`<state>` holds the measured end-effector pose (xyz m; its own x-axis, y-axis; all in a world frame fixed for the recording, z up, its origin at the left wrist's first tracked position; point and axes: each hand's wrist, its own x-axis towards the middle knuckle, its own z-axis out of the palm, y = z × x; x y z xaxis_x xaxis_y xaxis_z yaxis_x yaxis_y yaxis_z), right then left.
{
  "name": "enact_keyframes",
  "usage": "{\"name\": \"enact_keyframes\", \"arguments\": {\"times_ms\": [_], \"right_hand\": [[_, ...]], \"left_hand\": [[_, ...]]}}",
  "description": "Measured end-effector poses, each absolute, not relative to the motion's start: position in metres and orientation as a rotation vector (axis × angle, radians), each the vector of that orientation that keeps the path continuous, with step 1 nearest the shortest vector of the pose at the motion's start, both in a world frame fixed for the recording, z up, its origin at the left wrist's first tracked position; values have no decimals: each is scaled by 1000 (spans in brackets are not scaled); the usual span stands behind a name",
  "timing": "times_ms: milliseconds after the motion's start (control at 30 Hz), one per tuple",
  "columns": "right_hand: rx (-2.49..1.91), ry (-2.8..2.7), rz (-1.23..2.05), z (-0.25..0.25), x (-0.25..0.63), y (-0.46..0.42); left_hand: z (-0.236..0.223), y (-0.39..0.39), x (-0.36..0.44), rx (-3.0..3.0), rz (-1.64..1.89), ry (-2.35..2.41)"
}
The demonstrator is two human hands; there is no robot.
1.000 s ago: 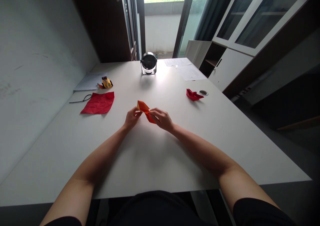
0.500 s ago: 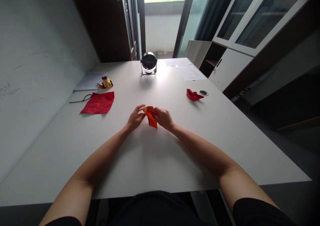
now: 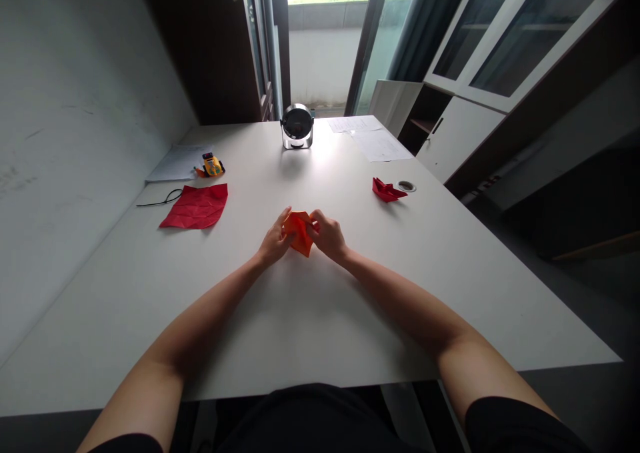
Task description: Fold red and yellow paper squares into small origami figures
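Between my hands, above the middle of the white table, is a folded piece of orange paper [image 3: 301, 234], its folds spread and its lower corner pointing toward me. My left hand [image 3: 275, 239] grips its left edge, thumb on the near face and fingers behind. On the other side, my right hand [image 3: 327, 234] pinches the right edge, fingers curled. To the right lies a folded red paper boat [image 3: 389, 191]. A creased sheet of red paper [image 3: 196, 207] is spread out at the left.
A black cable tie [image 3: 165, 200] and a yellow tape measure [image 3: 213, 165] lie at the left, near papers [image 3: 173, 163]. A round black-and-silver lamp or fan [image 3: 297, 127] stands at the back. More papers [image 3: 383, 146] and a cable-hole ring [image 3: 406, 186] are at the right of the table [image 3: 310, 333].
My left hand has closed onto the orange paper's left edge. The paper has turned and opened wider, and its pale corner no longer shows. My right hand keeps its hold.
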<state>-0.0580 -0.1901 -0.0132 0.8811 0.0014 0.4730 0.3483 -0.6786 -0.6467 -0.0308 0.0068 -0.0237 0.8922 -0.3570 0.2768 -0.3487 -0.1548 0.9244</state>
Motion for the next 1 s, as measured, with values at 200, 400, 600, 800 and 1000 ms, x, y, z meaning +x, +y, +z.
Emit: {"name": "enact_keyframes", "arguments": {"times_ms": [200,400,600,800,1000], "right_hand": [[-2223,-227,-570,-12,-57,-193],[-1814,-188,-236,-19,-45,-202],[-1503,-221,21,-18,-37,-212],[-1458,-240,66,-11,-40,-219],[-1603,-197,-3,-25,-34,-216]], "left_hand": [[-25,9,-28,1708,-50,-508],[-27,14,-18,1438,-275,-466],[-25,25,-8,1358,-275,-437],[-24,32,-3,1292,-302,-376],[-32,28,-4,1465,-250,-369]]}}
